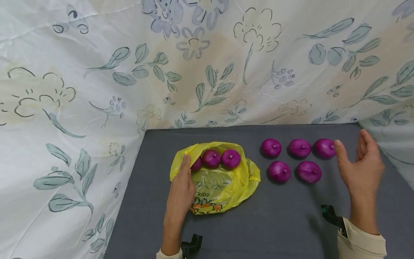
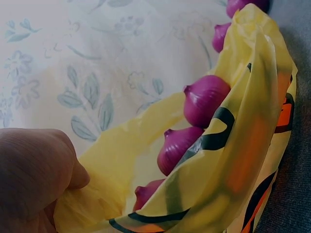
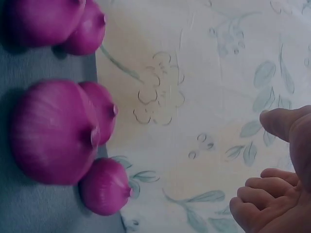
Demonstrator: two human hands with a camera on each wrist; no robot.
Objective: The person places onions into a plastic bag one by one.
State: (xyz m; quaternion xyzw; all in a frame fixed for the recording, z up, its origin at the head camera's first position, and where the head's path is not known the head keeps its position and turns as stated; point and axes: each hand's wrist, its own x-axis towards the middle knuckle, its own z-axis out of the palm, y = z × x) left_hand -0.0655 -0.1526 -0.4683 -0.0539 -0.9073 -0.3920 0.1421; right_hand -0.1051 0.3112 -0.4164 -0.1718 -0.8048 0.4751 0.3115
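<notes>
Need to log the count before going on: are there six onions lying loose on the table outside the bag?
No, the head view shows five onions loose on the grey table, three behind and two in front, right of the yellow bag.

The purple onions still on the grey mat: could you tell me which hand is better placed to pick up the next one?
Probably the right hand: it hovers open beside the nearest round purple onion, holding nothing. The left hand grips the yellow plastic bag.
</notes>
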